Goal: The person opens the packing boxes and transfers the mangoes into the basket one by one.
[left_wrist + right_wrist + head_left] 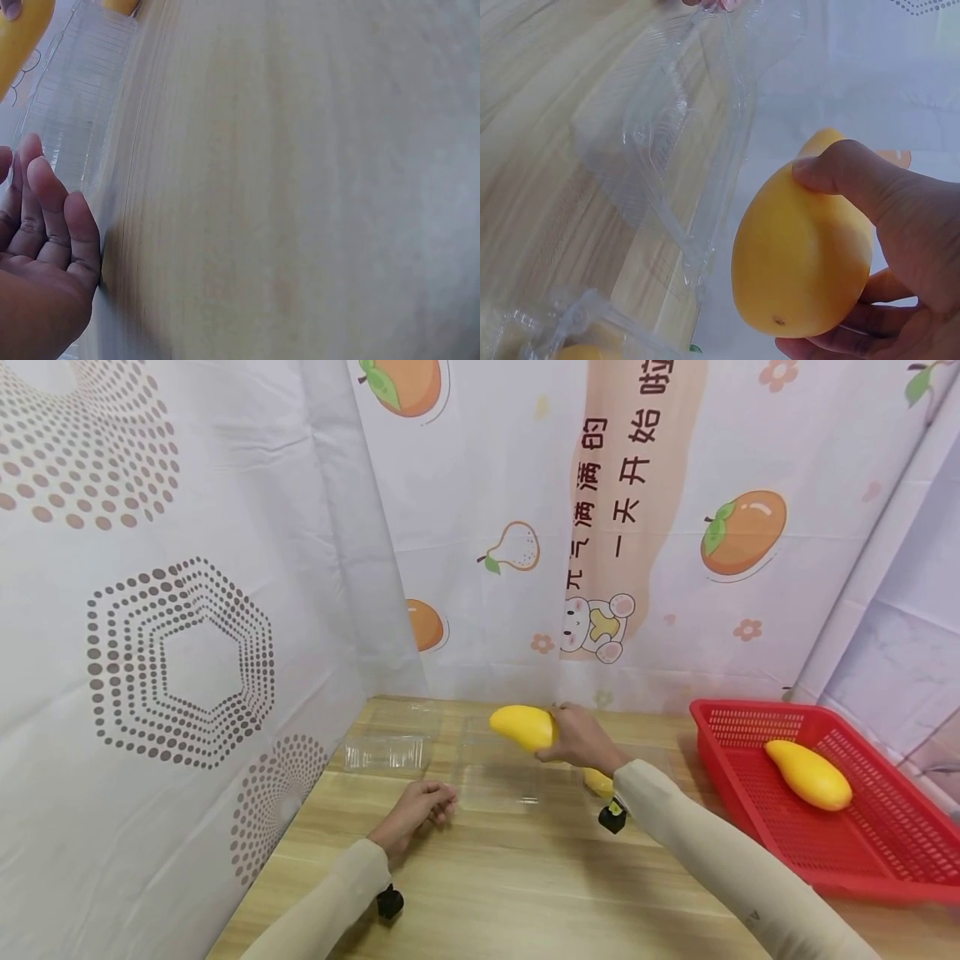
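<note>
My right hand [581, 739] grips a yellow mango [522, 727] and holds it above a clear plastic box [491, 781] on the table. In the right wrist view the thumb lies along one side of the mango [799, 255], with fingers beneath it. My left hand [422, 810] hangs with fingers loosely bent beside the near left corner of that box, holding nothing. Past the right wrist, another mango [597, 782] lies in a second clear box [592, 319], partly hidden by the right arm.
At the far left of the table [480, 868] stands another clear plastic box [386, 753]. A red plastic basket [738, 793] on the right has one mango [808, 775] in it. Printed curtains [465, 468] hang close behind and along the left side.
</note>
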`<state>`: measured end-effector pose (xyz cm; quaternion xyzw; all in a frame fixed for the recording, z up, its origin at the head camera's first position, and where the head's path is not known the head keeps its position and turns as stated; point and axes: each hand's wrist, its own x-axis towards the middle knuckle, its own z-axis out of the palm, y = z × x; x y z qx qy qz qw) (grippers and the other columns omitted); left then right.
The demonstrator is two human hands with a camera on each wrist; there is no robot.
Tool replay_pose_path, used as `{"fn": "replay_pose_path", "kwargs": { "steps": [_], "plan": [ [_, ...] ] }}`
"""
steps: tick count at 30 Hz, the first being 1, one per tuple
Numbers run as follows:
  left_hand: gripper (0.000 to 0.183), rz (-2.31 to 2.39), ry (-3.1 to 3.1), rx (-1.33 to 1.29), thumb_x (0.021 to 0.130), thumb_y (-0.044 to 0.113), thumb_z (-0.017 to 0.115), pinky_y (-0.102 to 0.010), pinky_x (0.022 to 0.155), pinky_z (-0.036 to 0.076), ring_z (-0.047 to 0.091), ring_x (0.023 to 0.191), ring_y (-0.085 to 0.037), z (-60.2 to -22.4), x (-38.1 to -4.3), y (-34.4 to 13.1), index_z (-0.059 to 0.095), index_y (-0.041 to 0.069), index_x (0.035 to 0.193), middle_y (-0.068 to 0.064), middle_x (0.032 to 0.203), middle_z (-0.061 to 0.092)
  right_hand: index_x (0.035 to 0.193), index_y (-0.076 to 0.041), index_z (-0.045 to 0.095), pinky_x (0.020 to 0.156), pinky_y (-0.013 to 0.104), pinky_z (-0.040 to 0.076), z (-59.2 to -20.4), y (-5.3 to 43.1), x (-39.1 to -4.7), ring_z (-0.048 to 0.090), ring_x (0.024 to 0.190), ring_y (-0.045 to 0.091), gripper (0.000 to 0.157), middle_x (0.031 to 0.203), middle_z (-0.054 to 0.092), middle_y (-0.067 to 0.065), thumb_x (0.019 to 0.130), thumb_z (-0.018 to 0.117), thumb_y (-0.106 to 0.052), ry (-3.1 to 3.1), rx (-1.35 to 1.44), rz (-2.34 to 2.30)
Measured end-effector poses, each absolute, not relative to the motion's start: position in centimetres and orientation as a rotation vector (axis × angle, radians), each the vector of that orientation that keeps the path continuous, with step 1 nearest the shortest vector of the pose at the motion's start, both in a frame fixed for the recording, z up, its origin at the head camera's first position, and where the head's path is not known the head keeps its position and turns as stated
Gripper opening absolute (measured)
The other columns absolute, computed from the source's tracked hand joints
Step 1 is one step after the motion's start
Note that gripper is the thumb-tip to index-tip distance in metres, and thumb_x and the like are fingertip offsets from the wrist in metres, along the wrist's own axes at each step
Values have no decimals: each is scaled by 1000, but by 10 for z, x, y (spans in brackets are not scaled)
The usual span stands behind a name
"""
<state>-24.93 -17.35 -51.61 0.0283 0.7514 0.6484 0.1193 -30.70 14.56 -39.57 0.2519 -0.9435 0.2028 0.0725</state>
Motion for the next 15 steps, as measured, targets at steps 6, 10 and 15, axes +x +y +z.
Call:
{"fn": "replay_pose_path", "kwargs": {
  "steps": [6, 10, 15],
  "plan": [
    [29, 1898, 2192, 73, 105, 20, 60, -26, 65, 50, 58, 71, -12, -517, -250, -173, 69, -8, 108, -9, 85, 68, 119, 6, 65, 71, 38, 50, -391, 153, -306, 55, 80, 24, 66, 94, 64, 11, 74, 89, -34, -2835, 737, 607],
    [29, 1893, 2198, 66, 106, 20, 60, -26, 64, 51, 58, 70, -12, -517, -250, -173, 69, -8, 106, -8, 85, 68, 121, 8, 64, 72, 39, 50, -389, 158, -305, 55, 82, 25, 67, 98, 65, 14, 74, 90, -32, -2818, 735, 624],
    [29, 1883, 2210, 68, 106, 21, 59, -26, 65, 51, 59, 71, -13, -516, -250, -173, 69, -7, 105, -8, 84, 68, 118, 7, 65, 72, 39, 49, -388, 164, -305, 55, 82, 25, 64, 98, 63, 13, 75, 89, -34, -2826, 707, 644]
  ]
}}
